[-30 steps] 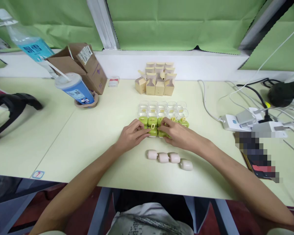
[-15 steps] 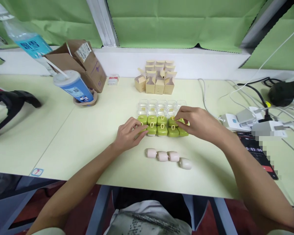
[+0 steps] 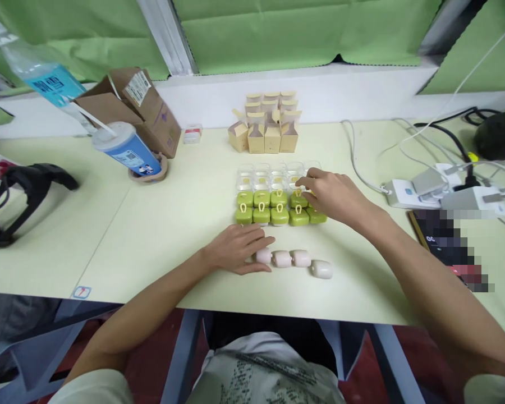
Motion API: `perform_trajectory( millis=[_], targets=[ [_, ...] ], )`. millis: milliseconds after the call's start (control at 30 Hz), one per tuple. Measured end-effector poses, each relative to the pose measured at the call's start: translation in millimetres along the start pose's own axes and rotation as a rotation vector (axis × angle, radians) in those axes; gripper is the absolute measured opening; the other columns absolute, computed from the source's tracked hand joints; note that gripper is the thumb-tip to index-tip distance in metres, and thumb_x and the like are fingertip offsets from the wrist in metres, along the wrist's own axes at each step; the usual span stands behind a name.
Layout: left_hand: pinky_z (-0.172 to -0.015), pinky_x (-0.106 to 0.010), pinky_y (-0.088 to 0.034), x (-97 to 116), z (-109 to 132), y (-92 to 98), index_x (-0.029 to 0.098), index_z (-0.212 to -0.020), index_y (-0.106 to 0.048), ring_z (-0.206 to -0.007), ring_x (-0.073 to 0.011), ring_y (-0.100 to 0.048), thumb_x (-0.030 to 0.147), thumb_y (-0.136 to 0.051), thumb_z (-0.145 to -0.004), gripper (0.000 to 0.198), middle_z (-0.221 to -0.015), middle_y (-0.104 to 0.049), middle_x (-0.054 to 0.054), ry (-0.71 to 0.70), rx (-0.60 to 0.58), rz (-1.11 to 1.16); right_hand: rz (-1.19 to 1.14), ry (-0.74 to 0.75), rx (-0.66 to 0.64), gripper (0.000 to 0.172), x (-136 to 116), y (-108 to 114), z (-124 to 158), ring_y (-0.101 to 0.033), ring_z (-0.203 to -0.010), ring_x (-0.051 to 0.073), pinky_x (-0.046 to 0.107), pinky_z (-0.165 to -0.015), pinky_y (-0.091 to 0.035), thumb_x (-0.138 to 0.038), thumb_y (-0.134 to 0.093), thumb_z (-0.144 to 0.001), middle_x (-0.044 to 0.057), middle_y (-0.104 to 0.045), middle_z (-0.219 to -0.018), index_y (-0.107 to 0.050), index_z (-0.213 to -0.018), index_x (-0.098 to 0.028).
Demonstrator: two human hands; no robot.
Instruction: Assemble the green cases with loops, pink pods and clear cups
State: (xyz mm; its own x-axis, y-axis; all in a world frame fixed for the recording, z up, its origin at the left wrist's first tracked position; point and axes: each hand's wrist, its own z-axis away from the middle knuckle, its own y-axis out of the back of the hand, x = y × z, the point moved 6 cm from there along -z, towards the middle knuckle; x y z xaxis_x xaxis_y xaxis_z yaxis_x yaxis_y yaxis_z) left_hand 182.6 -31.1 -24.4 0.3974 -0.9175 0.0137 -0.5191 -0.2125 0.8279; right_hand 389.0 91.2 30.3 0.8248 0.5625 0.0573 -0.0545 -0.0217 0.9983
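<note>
Fingers of the left hand [image 3: 237, 247] spread, unclenched, around the leftmost barrel [image 3: 264, 256] just below the frame's centre; a careless nudge could send it rolling. I can't tell whether the right hand [image 3: 339, 196], bent over the green cases [image 3: 279, 215] at centre, grips one; dragging could skew them.
</note>
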Motion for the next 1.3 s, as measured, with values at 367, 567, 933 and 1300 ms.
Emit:
perform_trajectory(
  millis=[367,567,933,1300],
  targets=[
    [-0.062,-0.035,-0.049,5.4,1.6,-10.3,0.015,-0.107,-0.067,-0.076,-0.0204,-0.070,0.049,-0.066,-0.112,0.035,-0.085,-0.072,-0.005,-0.026,-0.115,-0.030,-0.119,0.086,-0.021,0.017,4.2,-8.2,-1.3,-0.069,-0.081,0.022,0.034,-0.068,-0.040,-0.014,-0.058,-0.106,0.013,-0.077,-0.116,-0.076,-0.108,-0.016],
    [-0.058,-0.031,-0.050,1.5,-0.2,7.5,0.020,-0.104,-0.065,-0.072,-0.0180,-0.071,0.039,-0.069,-0.104,0.019,-0.082,-0.074,-0.003,-0.008,0.111,-0.078,-0.247,0.091,0.274,0.018,19.3,38.1,19.2,-0.068,-0.072,0.022,0.037,-0.068,-0.046,-0.016,-0.061,-0.101,0.006,-0.081,-0.097,-0.078,-0.106,-0.021],
    [-0.084,-0.031,-0.071,-13.3,-1.0,21.0,0.020,-0.129,-0.071,-0.097,-0.0192,-0.082,0.040,-0.084,-0.102,0.036,-0.109,-0.082,-0.008,0.302,0.499,0.094,-1.450,-0.085,0.557,0.028,34.5,-0.4,52.1,-0.075,-0.078,0.020,0.033,-0.054,-0.064,-0.045,-0.078,-0.101,0.006,-0.079,-0.111,-0.083,-0.124,-0.030],
    [-0.090,-0.031,-0.070,-19.2,-0.6,10.6,0.031,-0.144,-0.079,-0.114,-0.0197,-0.080,0.037,-0.090,-0.098,0.048,-0.128,-0.080,-0.011,0.486,0.572,0.604,-1.741,0.062,0.253,0.036,-47.5,-46.5,64.0,-0.077,-0.087,0.018,0.030,-0.072,-0.064,-0.042,-0.090,-0.096,0.001,-0.078,-0.108,-0.068,-0.124,-0.033]
  ],
)
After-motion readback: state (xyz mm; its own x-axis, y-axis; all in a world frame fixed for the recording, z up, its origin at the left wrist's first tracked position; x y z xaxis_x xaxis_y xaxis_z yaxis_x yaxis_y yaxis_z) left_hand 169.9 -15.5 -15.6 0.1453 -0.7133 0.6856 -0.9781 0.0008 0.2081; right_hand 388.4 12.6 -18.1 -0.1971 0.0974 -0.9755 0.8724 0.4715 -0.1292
